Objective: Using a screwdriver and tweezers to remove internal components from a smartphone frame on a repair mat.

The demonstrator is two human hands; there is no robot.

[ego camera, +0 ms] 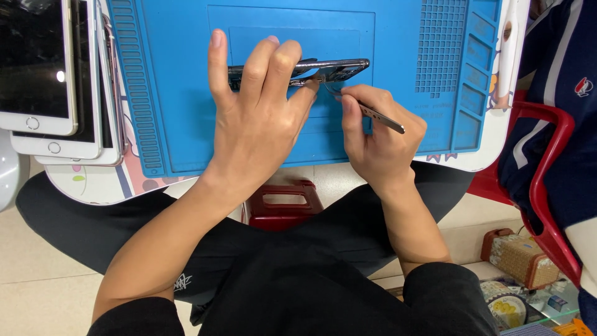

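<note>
Below, each line gives one part of the scene as I saw it from my head camera.

Left hand: my left hand [261,118] lay over a dark phone [339,68], fingers curled around its near edge and thumb side pressing it, gripping it so it stood on its long edge; my little finger stuck straight up, away from the others.

Right hand: my right hand [376,140] was closed in a pinch on thin metal tweezers [373,113], thumb and forefinger near the front of them.

Tweezers: their tips touched the lower edge of the phone, just right of my left fingertips; the back end pointed out to the right over my knuckles.

Phone: it sat at the middle of a blue work mat [174,93], in the mat's recessed centre panel.

Mat: it covered most of a small white table [93,183] with cartoon prints at its edges.

Left of mat: three white phones [37,68] lay stacked, screens up, partly overlapping.

Under table: a dark red stool [283,205] showed between my black-trousered legs.

Right side: another person's dark sleeve sat beside a red plastic chair [550,180].
</note>
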